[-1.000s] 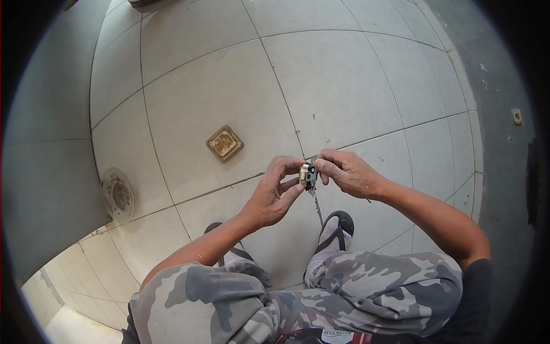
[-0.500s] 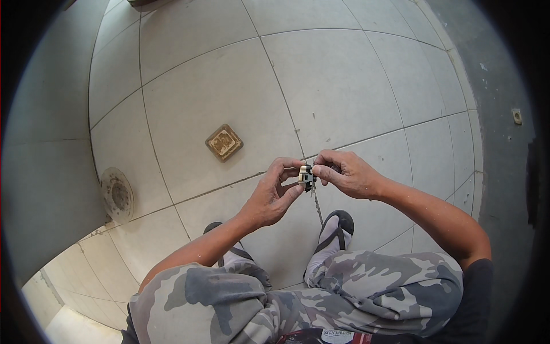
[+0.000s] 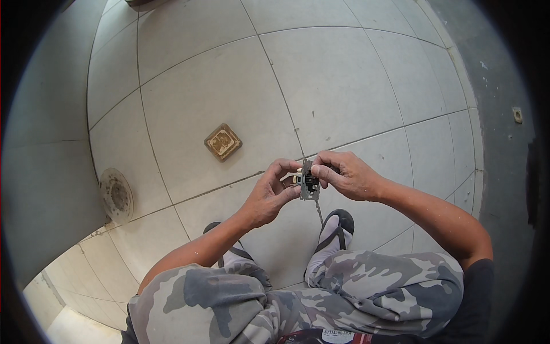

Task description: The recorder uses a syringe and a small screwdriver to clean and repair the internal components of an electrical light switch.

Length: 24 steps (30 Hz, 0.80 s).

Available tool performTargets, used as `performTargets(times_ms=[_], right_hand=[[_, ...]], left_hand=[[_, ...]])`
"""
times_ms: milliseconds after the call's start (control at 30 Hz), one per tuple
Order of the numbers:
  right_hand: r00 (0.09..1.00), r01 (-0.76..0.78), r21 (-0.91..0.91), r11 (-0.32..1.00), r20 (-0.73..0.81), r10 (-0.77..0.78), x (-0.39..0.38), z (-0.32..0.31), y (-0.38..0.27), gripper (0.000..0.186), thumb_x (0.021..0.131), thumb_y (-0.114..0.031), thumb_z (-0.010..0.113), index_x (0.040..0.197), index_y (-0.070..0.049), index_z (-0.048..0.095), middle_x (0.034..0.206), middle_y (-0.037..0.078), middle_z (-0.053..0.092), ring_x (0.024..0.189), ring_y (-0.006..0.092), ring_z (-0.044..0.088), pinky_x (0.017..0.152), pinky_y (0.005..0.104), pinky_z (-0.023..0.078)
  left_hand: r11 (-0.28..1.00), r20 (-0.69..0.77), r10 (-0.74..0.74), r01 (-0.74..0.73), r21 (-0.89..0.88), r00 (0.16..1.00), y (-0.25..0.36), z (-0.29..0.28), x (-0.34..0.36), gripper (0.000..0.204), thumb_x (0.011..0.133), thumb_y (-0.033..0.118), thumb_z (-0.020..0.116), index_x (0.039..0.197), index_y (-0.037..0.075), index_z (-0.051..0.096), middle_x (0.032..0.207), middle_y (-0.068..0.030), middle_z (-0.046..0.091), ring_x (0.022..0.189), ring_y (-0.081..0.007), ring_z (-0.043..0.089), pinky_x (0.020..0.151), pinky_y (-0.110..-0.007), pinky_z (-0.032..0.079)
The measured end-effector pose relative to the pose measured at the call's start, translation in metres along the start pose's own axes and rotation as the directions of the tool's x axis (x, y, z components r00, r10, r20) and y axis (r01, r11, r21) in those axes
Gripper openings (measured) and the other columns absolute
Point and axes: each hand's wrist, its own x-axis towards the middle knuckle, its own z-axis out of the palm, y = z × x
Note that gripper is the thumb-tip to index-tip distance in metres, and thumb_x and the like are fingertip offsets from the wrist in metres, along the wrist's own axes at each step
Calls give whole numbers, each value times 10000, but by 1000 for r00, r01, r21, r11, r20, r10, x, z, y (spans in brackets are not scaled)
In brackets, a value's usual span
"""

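Observation:
My left hand (image 3: 269, 192) grips a small electrical switch-like fitting (image 3: 307, 186) from the left, with its fingers curled along that side. The fitting has a grey metal mounting plate, dark inner parts and small cream pieces. My right hand (image 3: 349, 178) is closed on its right side, thumb and forefinger near the upper part; some fingertips are hidden. Both hands are held over the tiled floor, between and just ahead of my knees.
A square brown-and-cream piece (image 3: 223, 141) lies on the white tiles (image 3: 195, 80). A round pale metal disc (image 3: 114, 196) is beside the grey wall (image 3: 46, 200). A small beige fitting (image 3: 517, 114) sits on the grey surface at right. My sandalled feet (image 3: 335, 235) are below.
The fitting has turned in my fingers, showing more of its metal plate. My left wrist has shifted slightly; my right hand has moved a little downward.

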Motion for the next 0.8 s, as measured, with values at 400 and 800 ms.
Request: performTargets(times_ms=[400, 800], right_hand=[[996, 87, -9, 996, 21, -87, 1, 0, -7, 227, 995, -220, 590, 956, 3, 606, 738, 38, 597, 683, 96, 545, 641, 272, 458], [918, 77, -109, 991, -379, -113, 5, -25, -23, 280, 1048, -228, 375, 1186, -12, 488, 721, 92, 633, 619, 167, 553, 646, 332, 462]], left_hand=[[934, 25, -148, 148, -324, 989, 7, -3, -1, 472, 952, 151, 654, 1350, 72, 413, 1281, -70, 504, 1193, -189, 556, 1025, -380, 496], [899, -208, 120, -17, 438, 971, 10, 11, 4, 391, 906, -46, 583, 1274, 30, 472, 1205, -68, 499, 1172, -184, 517, 961, -339, 546]])
